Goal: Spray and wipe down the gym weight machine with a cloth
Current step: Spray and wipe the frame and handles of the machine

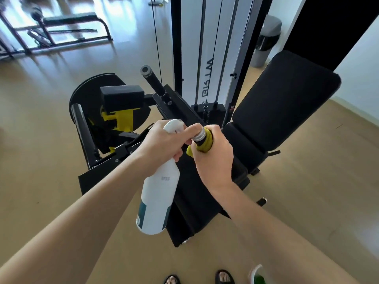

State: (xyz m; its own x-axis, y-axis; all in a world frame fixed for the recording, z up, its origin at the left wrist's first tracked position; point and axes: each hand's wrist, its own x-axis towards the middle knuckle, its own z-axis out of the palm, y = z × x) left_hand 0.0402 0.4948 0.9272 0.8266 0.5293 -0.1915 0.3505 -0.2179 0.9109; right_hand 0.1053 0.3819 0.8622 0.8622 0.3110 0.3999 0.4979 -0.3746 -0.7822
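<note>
One black steel weight machine (184, 111) with a matte padded seat back (287, 99) on the tan floor; in front of it one white plastic spray bottle (158, 197), smooth cylinder, gripped at the neck by the left hand (162, 144); right hand (213, 158) wraps one yellow cloth (202, 143) around a round metal-capped handle (198, 136) beside the bottle's nozzle.

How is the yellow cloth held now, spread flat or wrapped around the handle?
Wrapped. The yellow cloth circles the machine handle inside the right hand and its grip; one corner pokes out below, near the spray bottle.
</note>
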